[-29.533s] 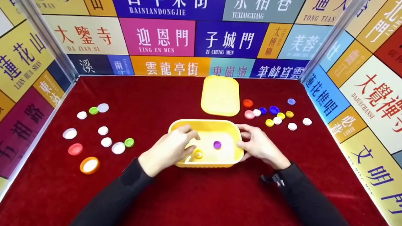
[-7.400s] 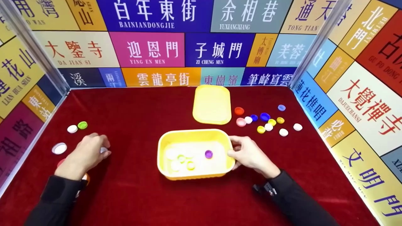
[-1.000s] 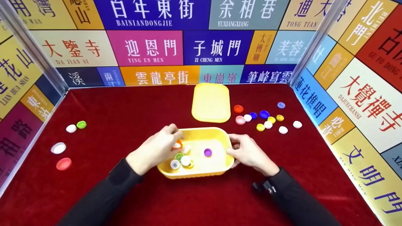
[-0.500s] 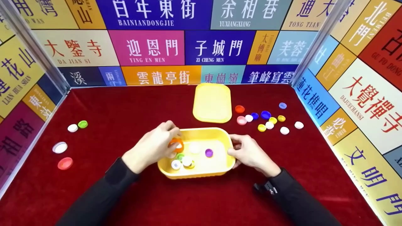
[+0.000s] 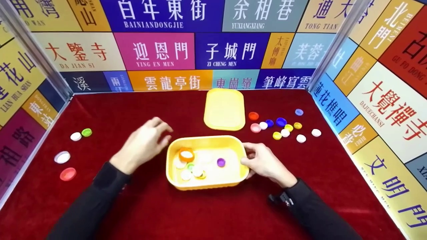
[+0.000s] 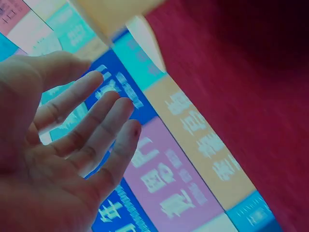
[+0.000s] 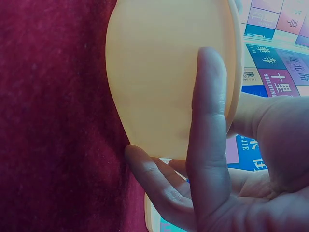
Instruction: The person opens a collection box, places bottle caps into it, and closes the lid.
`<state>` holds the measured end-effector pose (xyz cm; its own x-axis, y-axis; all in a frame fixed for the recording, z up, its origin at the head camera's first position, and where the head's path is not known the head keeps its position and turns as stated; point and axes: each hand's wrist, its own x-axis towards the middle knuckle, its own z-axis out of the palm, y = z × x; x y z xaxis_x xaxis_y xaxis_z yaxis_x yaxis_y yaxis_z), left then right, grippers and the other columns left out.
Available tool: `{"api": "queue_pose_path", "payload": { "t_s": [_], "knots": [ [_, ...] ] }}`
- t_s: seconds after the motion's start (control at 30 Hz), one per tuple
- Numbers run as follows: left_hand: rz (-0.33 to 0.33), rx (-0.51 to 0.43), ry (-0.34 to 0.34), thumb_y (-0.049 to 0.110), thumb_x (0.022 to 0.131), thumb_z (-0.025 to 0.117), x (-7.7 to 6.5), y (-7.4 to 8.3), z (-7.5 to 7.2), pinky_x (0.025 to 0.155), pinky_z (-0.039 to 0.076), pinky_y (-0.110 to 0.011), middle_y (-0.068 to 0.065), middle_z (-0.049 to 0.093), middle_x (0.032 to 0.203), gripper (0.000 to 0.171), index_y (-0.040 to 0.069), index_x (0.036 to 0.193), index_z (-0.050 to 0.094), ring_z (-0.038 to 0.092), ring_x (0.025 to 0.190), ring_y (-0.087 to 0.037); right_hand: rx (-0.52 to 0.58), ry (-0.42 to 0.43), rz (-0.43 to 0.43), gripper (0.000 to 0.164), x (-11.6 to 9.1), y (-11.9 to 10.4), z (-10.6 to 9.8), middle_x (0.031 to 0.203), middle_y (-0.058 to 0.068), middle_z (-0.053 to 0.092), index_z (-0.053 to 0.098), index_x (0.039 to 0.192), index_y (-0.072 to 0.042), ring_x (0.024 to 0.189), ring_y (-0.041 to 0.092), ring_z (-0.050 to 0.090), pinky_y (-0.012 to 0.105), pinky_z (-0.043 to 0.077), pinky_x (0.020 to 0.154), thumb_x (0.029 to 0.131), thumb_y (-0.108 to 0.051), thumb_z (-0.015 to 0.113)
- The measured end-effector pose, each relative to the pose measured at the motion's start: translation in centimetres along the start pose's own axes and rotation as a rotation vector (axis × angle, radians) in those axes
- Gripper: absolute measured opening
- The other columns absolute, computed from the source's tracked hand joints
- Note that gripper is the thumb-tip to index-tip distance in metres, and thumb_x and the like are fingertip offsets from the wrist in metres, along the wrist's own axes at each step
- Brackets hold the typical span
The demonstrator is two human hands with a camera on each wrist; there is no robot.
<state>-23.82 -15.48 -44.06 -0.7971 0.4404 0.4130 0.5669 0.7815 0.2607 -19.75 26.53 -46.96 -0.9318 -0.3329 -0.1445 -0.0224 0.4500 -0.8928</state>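
A yellow plastic box stands on the red cloth in the head view. Inside lie several bottle caps, among them an orange cap with a white middle, a purple cap and a green cap. My right hand grips the box's right end; the right wrist view has the fingers against its end wall. Just off the box's left rim hovers my left hand, holding nothing. Its fingers are spread and relaxed in the left wrist view.
A yellow lid lies behind the box. To its right are several loose caps, including a blue cap. At far left lie a red cap, a pale cap, a white cap and a green cap. Printed panels surround the cloth.
My left hand has let go of the orange cap inside the box and moved out to the left. Since several seconds ago, caps from the left have come into the box. The right hand stays put.
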Motion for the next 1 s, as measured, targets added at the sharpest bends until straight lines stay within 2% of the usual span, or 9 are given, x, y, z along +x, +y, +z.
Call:
{"api": "queue_pose_path", "payload": {
  "t_s": [0.17, 0.4, 0.57, 0.73, 0.9, 1.0],
  "knots": [
    [-0.089, -0.006, 0.033, 0.014, 0.107, 0.081, -0.9, -3.3, -0.9, 0.1, 0.068, -0.058, -0.015, 0.074, 0.122, 0.019, 0.007, 0.124, 0.083, 0.076, 0.114, -0.04, 0.001, 0.001, -0.001, 0.061, 0.1, 0.0, 0.0, 0.127, 0.027, 0.083, 0.065, 0.163, -0.006, 0.087, 0.034, 0.087, 0.046, 0.072, 0.064, 0.103, -0.002, 0.071],
    [-0.222, -0.006, 0.012, 0.013, 0.107, 0.077, -2.8, -8.0, -2.3, 0.098, 0.064, -0.068, -0.022, 0.072, 0.126, 0.022, 0.004, 0.127, 0.081, 0.074, 0.113, -0.047, 0.016, -0.002, 0.009, 0.059, 0.0, 0.0, 0.1, 0.124, 0.026, 0.084, 0.066, 0.162, -0.005, 0.087, 0.034, 0.087, 0.046, 0.072, 0.065, 0.103, -0.002, 0.072],
    [-0.277, -0.005, 0.029, 0.01, 0.106, 0.076, -4.5, -11.3, -2.9, 0.097, 0.061, -0.072, -0.028, 0.07, 0.125, 0.023, 0.0, 0.126, 0.08, 0.072, 0.111, -0.053, 0.023, -0.005, 0.016, 0.058, 0.0, -0.1, 0.1, 0.121, 0.026, 0.085, 0.068, 0.16, -0.005, 0.085, 0.035, 0.087, 0.046, 0.072, 0.064, 0.103, -0.002, 0.071],
    [-0.328, -0.002, 0.053, 0.007, 0.105, 0.075, -5.9, -14.2, -3.3, 0.101, 0.058, -0.074, -0.033, 0.068, 0.124, 0.025, -0.003, 0.127, 0.079, 0.069, 0.112, -0.056, 0.015, -0.001, 0.004, 0.061, 0.0, 0.1, 0.1, 0.127, 0.026, 0.083, 0.066, 0.162, -0.005, 0.087, 0.033, 0.087, 0.047, 0.072, 0.064, 0.102, -0.002, 0.071],
    [-0.408, 0.021, 0.042, 0.009, 0.105, 0.073, -7.3, -16.6, -3.6, 0.101, 0.054, -0.08, -0.038, 0.063, 0.132, 0.029, -0.004, 0.131, 0.076, 0.061, 0.123, -0.062, 0.008, 0.006, 0.002, 0.061, 0.0, 0.1, 0.1, 0.125, 0.026, 0.084, 0.066, 0.163, -0.005, 0.085, 0.032, 0.087, 0.048, 0.072, 0.063, 0.102, -0.002, 0.072],
    [-0.477, 0.035, 0.0, 0.013, 0.106, 0.071, -8.0, -17.9, -3.9, 0.099, 0.05, -0.085, -0.043, 0.056, 0.139, 0.036, -0.005, 0.137, 0.072, 0.052, 0.13, -0.067, 0.009, 0.009, 0.005, 0.06, 0.0, 0.1, 0.1, 0.124, 0.026, 0.084, 0.067, 0.162, -0.006, 0.085, 0.031, 0.087, 0.047, 0.072, 0.063, 0.102, -0.003, 0.072]
  ]
}}
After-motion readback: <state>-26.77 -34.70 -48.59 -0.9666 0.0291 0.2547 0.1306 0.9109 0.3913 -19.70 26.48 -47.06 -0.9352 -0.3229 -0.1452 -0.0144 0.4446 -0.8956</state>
